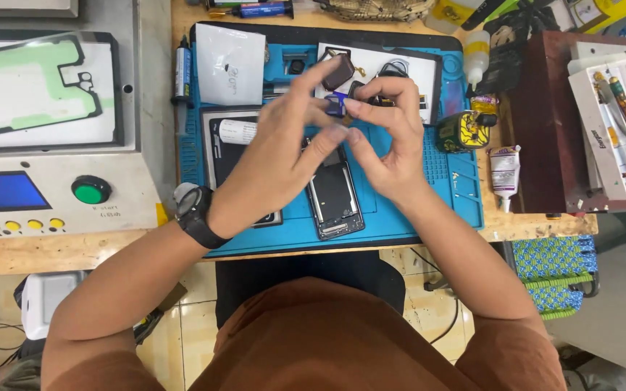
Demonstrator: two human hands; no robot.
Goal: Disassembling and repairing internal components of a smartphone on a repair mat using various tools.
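Both hands (342,134) pinch small blue piece (336,106) above ribbed mat (443,163)

Phone-repair workbench — blue mat (458,174), opened phone (335,199)

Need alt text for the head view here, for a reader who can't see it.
Two bare hands, left hand and right hand, meet fingertip to fingertip over an opened phone on a blue work mat, pinching a small blue part. A grey machine with a green button stands left.
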